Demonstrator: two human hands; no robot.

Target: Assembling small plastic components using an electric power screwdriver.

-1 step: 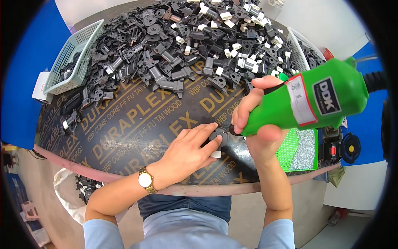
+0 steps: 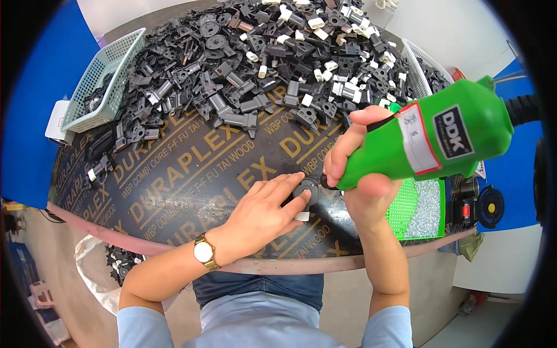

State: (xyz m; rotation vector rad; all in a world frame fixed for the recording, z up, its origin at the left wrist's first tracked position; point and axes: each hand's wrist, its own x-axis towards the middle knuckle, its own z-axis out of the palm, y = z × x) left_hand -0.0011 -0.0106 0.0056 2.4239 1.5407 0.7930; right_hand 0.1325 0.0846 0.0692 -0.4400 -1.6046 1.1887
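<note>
My left hand [image 2: 261, 209] presses a black round plastic part [image 2: 315, 189] against the dark table, its fingers and thumb around the part and hiding much of it. A small white piece [image 2: 302, 216] shows beside the thumb. My right hand [image 2: 371, 203] is wrapped round a green electric screwdriver [image 2: 490, 130], held slantwise above the table. The black nose [image 2: 329, 182] of the tool points left toward the round part, just right of it. Whether a bit touches the part, I cannot tell.
A big heap of black plastic parts [image 2: 226, 75] with white pieces covers the table's far side. Pale baskets stand at the left [image 2: 72, 122] and right [image 2: 418, 64]. A green tray [image 2: 403, 206] of small silvery pieces lies under the screwdriver. The pink table edge [image 2: 290, 265] runs in front of me.
The screwdriver's body has tilted very slightly, its rear end shifting a little to the left. My left hand and the round part have stayed where they were.
</note>
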